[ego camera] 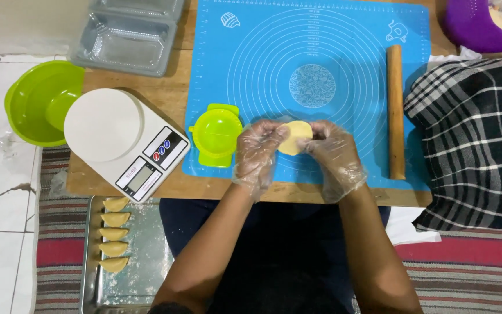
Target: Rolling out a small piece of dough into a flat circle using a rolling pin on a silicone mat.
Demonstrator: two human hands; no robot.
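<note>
Both my hands wear clear plastic gloves and hold a small round disc of pale yellow dough (295,137) between them, just above the near part of a blue silicone baking mat (355,70). My left hand (257,156) pinches the disc's left edge; my right hand (335,156) grips its right edge. A green plastic dumpling press (216,135) lies open on the mat, just left of my left hand.
A wooden rolling pin (395,110) lies on the mat's right side. A white kitchen scale (124,141), a green bowl (39,102) and clear plastic trays (126,35) are to the left. A metal tray (146,256) holds several folded dumplings. A checked cloth (472,139) lies right.
</note>
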